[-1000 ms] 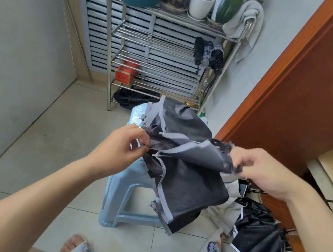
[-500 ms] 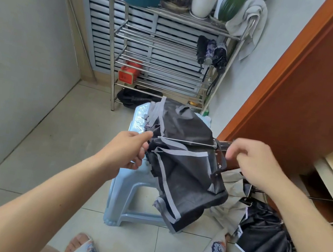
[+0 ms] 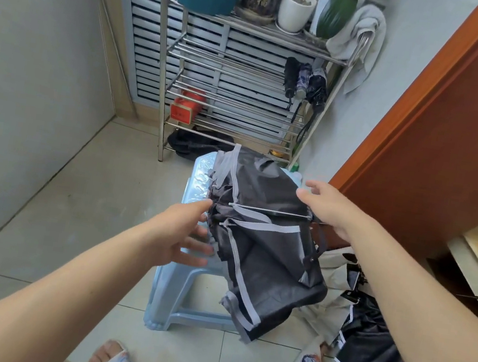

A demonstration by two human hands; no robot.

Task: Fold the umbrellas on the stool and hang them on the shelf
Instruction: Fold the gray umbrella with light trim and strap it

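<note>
**Kid:** Umbrella (image 3: 265,246) cloth is all floppy! Where is it lying?

**Helper:** The dark grey umbrella with pale edges lies on top of the light blue stool (image 3: 201,175). Part of it hangs off the front and right side of the stool.

**Kid:** Is anybody holding it?

**Helper:** Not really. The left hand (image 3: 183,234) has its fingers spread out straight, right at the left end of the cloth, where the rib tips bunch up. I cannot tell if it touches. The right hand (image 3: 330,207) is loose too, with straight fingers, over the right end where the thin metal rib (image 3: 270,212) runs. Neither grip is closed on anything.

**Kid:** So what step is this?

**Helper:** I think it is the folding step. The cloth is gathered but not yet wrapped tight.

**Kid:** What comes next?

**Helper:** My guess: both hands must take hold of the two ends, smooth the flaps round the middle, and roll them snug. Then the strap can go round it.

**Kid:** And after that?

**Helper:** It should hang on the metal shelf (image 3: 165,83) behind the stool. Some folded umbrellas (image 3: 305,79) already hang there on the right side. Another black umbrella (image 3: 373,349) lies open on the floor (image 3: 73,202), near the right foot.
</note>
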